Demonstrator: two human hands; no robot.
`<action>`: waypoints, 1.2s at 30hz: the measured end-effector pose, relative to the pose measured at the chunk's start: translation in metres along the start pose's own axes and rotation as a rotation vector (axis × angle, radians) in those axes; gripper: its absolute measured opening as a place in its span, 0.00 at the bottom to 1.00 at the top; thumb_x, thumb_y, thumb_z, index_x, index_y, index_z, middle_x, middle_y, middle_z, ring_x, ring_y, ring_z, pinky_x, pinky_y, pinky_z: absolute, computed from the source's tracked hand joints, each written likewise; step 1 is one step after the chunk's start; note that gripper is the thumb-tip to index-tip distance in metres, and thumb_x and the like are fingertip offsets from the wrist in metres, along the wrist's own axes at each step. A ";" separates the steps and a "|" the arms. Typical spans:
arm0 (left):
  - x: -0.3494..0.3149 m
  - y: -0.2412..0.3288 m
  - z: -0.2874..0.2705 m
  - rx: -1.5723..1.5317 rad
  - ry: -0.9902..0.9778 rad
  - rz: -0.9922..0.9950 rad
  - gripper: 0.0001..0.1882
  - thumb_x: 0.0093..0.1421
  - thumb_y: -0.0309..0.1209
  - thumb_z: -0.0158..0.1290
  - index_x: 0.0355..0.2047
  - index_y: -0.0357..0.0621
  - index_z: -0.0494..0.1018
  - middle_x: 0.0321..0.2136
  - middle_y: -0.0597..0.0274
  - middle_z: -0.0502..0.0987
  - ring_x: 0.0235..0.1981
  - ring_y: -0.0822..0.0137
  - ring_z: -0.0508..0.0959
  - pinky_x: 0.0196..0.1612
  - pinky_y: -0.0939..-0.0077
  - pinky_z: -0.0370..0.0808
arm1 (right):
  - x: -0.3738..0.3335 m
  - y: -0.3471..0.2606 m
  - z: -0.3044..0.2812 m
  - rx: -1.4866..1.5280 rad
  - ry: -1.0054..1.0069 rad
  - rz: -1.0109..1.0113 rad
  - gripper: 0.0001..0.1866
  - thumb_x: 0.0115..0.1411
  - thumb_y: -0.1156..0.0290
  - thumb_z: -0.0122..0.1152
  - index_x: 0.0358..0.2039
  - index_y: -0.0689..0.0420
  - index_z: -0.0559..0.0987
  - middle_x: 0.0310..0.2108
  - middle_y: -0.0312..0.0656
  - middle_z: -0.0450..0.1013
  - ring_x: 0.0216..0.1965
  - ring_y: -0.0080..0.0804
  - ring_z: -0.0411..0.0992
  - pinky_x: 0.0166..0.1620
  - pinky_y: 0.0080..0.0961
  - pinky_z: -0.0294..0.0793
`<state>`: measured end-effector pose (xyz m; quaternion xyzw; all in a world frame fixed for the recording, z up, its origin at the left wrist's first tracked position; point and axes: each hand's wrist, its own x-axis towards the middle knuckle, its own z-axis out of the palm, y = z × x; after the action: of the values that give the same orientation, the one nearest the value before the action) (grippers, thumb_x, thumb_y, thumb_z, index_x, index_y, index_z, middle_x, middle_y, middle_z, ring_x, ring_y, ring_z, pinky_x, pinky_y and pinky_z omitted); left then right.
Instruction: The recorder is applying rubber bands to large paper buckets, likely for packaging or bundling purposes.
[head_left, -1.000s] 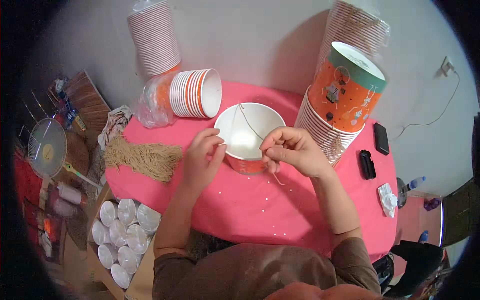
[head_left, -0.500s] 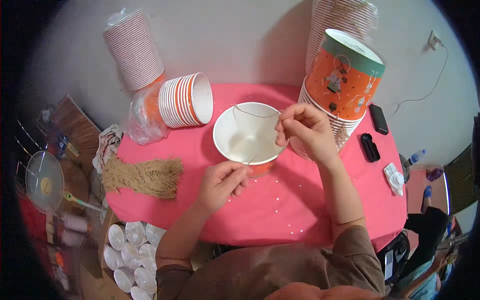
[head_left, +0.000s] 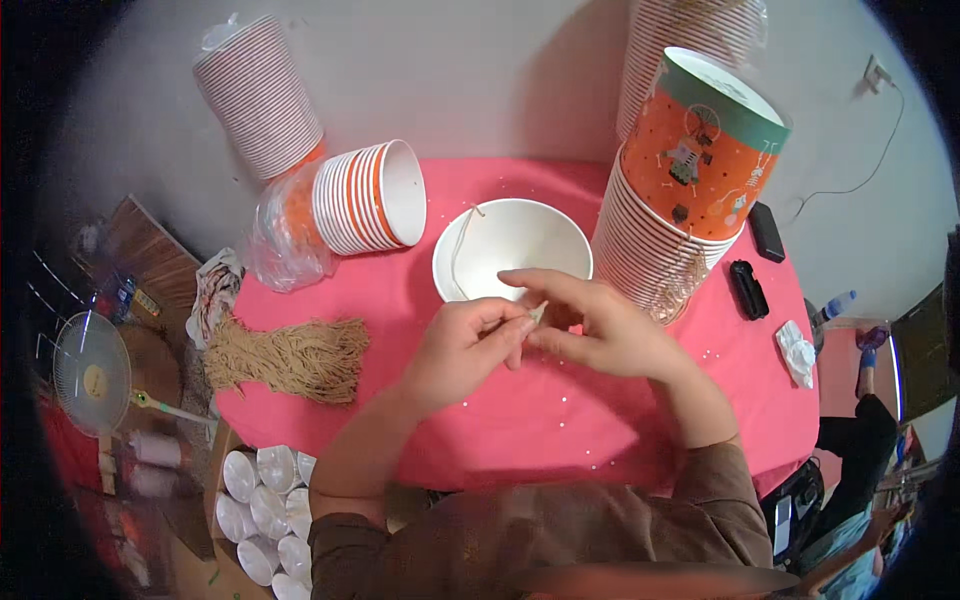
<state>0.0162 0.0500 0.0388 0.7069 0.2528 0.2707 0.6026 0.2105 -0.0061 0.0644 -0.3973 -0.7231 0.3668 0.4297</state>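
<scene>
A white paper bucket point(head_left: 525, 240) with an orange outside stands open-topped and tilted at the middle of the pink table. A thin tan cord point(head_left: 462, 250) runs from its far rim down the inner left wall. At the near rim, my left hand point(head_left: 455, 350) is closed in a pinch on the cord's near end; a small pale tip shows between thumb and forefinger. Close against it is my right hand point(head_left: 610, 325), its forefinger stretched over the bucket's rim and its thumb apart below. Both hands partly hide the near rim.
Stacked paper buckets point(head_left: 650, 240) rise on the right, the top one upside down. Another stack point(head_left: 350, 205) lies on its side at the left, partly bagged. A bundle of tan cords point(head_left: 290, 360) lies left. A black case point(head_left: 747, 290) and crumpled tissue point(head_left: 796, 353) sit right.
My right hand has come down from above the bucket's right rim to meet my left hand. The bucket has tipped toward me, and the cord now lies along its left inner wall.
</scene>
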 end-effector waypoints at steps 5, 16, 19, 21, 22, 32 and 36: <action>-0.005 0.008 0.002 0.010 0.001 -0.111 0.10 0.66 0.30 0.50 0.35 0.34 0.76 0.23 0.68 0.75 0.26 0.80 0.73 0.31 0.84 0.70 | -0.003 0.004 -0.017 -0.303 -0.015 -0.087 0.12 0.56 0.80 0.60 0.42 0.61 0.78 0.27 0.40 0.75 0.29 0.27 0.73 0.32 0.24 0.71; -0.004 -0.001 0.018 0.366 0.206 0.284 0.06 0.61 0.26 0.55 0.36 0.36 0.76 0.27 0.63 0.77 0.26 0.75 0.76 0.29 0.79 0.73 | -0.007 0.017 -0.042 -0.348 0.152 -0.059 0.04 0.54 0.79 0.63 0.31 0.62 0.82 0.27 0.43 0.80 0.27 0.30 0.79 0.33 0.23 0.77; -0.006 -0.006 0.026 0.725 0.401 0.538 0.08 0.56 0.26 0.59 0.37 0.38 0.76 0.30 0.59 0.76 0.26 0.65 0.78 0.29 0.72 0.75 | -0.002 0.026 -0.047 -0.487 0.119 -0.132 0.03 0.51 0.79 0.63 0.29 0.62 0.82 0.26 0.43 0.79 0.27 0.34 0.78 0.33 0.25 0.76; -0.005 -0.006 0.033 0.903 0.397 0.492 0.10 0.53 0.27 0.60 0.36 0.40 0.76 0.32 0.57 0.76 0.28 0.57 0.79 0.29 0.66 0.76 | 0.001 0.027 -0.048 -0.590 0.075 -0.194 0.03 0.50 0.78 0.64 0.27 0.61 0.82 0.25 0.43 0.78 0.26 0.36 0.77 0.33 0.27 0.75; -0.005 -0.008 0.033 0.901 0.399 0.488 0.10 0.53 0.27 0.60 0.36 0.40 0.76 0.32 0.57 0.76 0.28 0.57 0.79 0.29 0.66 0.76 | 0.003 0.024 -0.047 -0.609 0.058 -0.231 0.02 0.50 0.78 0.64 0.26 0.61 0.81 0.24 0.43 0.77 0.26 0.38 0.76 0.33 0.29 0.74; -0.005 -0.022 0.013 0.695 0.405 0.403 0.10 0.53 0.21 0.58 0.38 0.38 0.76 0.35 0.54 0.77 0.30 0.61 0.79 0.31 0.72 0.76 | 0.005 0.029 -0.042 -0.500 0.062 -0.344 0.02 0.49 0.75 0.65 0.26 0.57 0.80 0.20 0.38 0.75 0.24 0.37 0.74 0.32 0.31 0.71; -0.005 -0.016 0.017 0.302 0.438 0.296 0.09 0.55 0.20 0.56 0.38 0.36 0.75 0.36 0.52 0.76 0.29 0.67 0.78 0.31 0.77 0.74 | 0.004 0.022 -0.039 -0.502 0.078 -0.383 0.02 0.49 0.75 0.65 0.26 0.57 0.80 0.20 0.38 0.74 0.24 0.36 0.74 0.32 0.31 0.70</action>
<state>0.0239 0.0361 0.0208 0.7425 0.3081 0.4610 0.3759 0.2506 0.0140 0.0603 -0.3611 -0.8359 0.0737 0.4068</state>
